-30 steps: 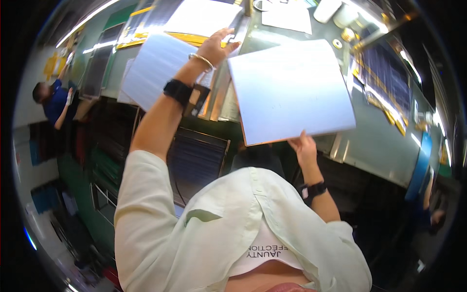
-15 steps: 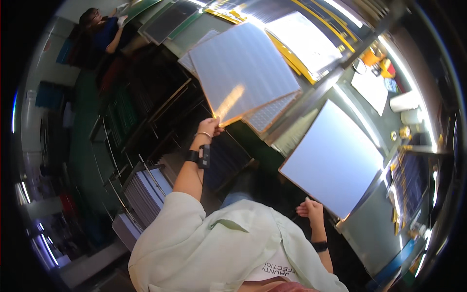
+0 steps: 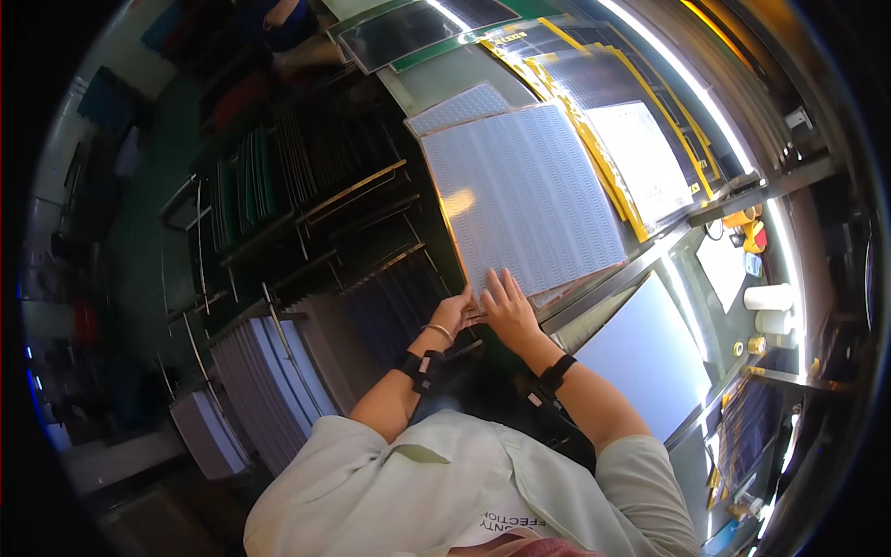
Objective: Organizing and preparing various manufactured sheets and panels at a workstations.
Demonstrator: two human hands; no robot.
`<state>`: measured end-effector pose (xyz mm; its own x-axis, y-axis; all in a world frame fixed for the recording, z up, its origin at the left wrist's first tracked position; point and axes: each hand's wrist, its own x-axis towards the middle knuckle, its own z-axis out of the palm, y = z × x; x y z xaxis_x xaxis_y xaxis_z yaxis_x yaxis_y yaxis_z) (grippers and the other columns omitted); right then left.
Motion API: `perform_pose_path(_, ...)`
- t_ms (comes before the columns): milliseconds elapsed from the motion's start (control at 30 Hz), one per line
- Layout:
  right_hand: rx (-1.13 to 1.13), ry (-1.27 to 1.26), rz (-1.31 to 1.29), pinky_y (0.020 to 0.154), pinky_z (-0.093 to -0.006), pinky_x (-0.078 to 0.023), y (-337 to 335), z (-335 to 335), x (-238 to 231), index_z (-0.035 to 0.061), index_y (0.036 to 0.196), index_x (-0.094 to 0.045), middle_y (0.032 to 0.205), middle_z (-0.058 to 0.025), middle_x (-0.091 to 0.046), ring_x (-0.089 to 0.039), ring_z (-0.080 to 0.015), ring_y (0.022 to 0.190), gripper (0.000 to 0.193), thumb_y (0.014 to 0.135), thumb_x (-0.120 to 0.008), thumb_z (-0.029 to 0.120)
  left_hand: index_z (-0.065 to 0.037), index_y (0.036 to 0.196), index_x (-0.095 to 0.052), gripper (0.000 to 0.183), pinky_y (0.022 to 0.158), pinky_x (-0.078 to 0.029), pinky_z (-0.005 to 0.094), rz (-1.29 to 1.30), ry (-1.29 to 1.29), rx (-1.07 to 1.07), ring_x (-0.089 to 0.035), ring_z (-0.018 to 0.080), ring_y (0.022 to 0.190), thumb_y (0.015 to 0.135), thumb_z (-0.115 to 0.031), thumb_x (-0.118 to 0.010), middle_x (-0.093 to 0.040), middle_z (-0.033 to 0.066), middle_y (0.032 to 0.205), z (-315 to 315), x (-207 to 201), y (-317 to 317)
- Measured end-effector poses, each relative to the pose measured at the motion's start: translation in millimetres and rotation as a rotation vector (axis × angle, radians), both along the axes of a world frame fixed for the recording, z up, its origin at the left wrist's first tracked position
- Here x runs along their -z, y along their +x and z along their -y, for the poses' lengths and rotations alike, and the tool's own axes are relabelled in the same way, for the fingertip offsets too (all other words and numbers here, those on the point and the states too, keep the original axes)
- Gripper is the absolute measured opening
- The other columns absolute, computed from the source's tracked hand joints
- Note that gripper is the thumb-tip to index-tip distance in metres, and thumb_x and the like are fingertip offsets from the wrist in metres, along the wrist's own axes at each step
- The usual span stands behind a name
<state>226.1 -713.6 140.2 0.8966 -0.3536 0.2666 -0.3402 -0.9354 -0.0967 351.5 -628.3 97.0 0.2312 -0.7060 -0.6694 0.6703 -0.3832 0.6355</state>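
A pale, thin rectangular panel [image 3: 529,195] with fine rows of marks and a copper-coloured edge lies on the bench in front of me. My left hand [image 3: 453,312] is closed on its near left corner, fingertips partly hidden. Right beside it, my right hand [image 3: 509,308] rests on the panel's near edge, its fingers stretched out over the surface. Part of another patterned panel [image 3: 461,107] shows from beneath at the far left. To the right, a plain whitish panel [image 3: 640,357] lies apart from both hands.
Yellow-edged dark sheets [image 3: 580,79] and a white sheet [image 3: 640,153] lie beyond the panel. A metal rail [image 3: 622,278] crosses the bench. At left stand racks [image 3: 353,190] of upright panels. White rolls [image 3: 768,297] and tape [image 3: 756,345] sit at right. Another person [image 3: 278,23] is partly visible at far left.
My right hand has moved from beside the plain panel to the patterned panel's near edge, next to my left hand. The patterned panel has turned and now lies flatter. The view has shifted.
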Motion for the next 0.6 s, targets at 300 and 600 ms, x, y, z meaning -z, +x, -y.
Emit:
perform_pose_path(300,-0.088,0.210,-0.062,0.089,-0.0464,-0.040,-2,10,-12,0.0018,0.092,-0.051,0.117,-0.0218,-0.047,-0.046,-0.0411,0.107,0.046,0.068,-0.064,0.038,-0.011,0.132,-0.029,0.073,0.084,-0.048,0.0392,-0.287,-0.198,0.091,-0.047,0.0216,0.113,0.084,-0.064,-0.018,-0.042,0.0084,0.129,19,-6,3)
perform_pose_path(600,-0.065,0.268,-0.037,0.092,-0.0430,-0.040,-5,21,-13,0.0009,0.091,-0.052,0.120,-0.0175,-0.046,-0.044,-0.0354,0.111,0.048,0.065,-0.067,0.039,-0.004,0.128,-0.034,0.066,0.086,-0.045,0.0279,-0.109,-0.155,0.168,-0.050,0.0183,0.107,0.089,-0.055,-0.019,-0.046,0.0090,0.123,25,-10,2)
